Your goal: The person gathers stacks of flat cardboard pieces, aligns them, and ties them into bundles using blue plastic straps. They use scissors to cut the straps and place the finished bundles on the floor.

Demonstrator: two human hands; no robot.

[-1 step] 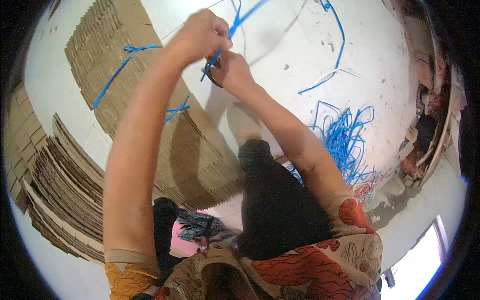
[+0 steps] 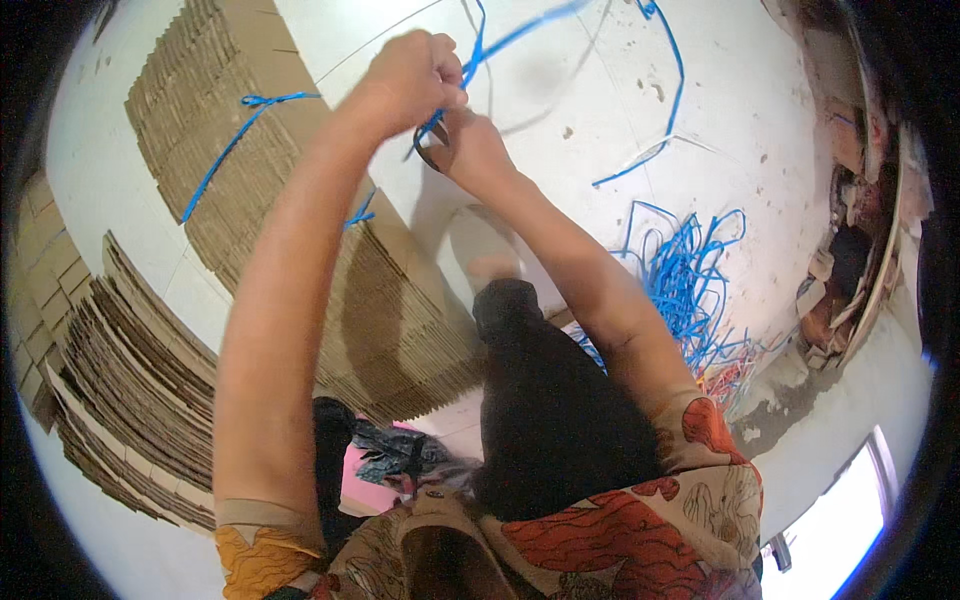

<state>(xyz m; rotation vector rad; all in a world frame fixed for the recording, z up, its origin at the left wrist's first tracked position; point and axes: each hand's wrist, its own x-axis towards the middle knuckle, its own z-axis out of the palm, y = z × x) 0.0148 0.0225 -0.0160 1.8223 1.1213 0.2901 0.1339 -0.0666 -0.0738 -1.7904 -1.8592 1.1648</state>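
My left hand (image 2: 412, 78) is closed around a blue plastic strap (image 2: 520, 36), which runs up from it to the right, with another strand rising beside it. Just below, my right hand (image 2: 472, 146) almost touches the left one, its fingers curled round what look like scissors (image 2: 426, 158); only a dark looped handle shows. The strap's short end hangs beside that loop. To the left, a long stack of folded brown cardboard (image 2: 240, 170) lies on the floor, partly behind my left forearm. A knotted blue strap (image 2: 215, 178) crosses it, and a second knot (image 2: 361, 212) shows nearer me.
A tangled heap of blue strap (image 2: 688, 280) lies right of my right forearm. One loose strap (image 2: 680, 100) curves over the pale floor (image 2: 560, 180). More cardboard stacks (image 2: 130, 370) stand at the left. Debris (image 2: 845, 270) lines the right side. My foot (image 2: 492, 268) is below my hands.
Both hands have shifted very slightly down, staying close together on the strap and scissors. The strap's upper part has swung a little to the right.
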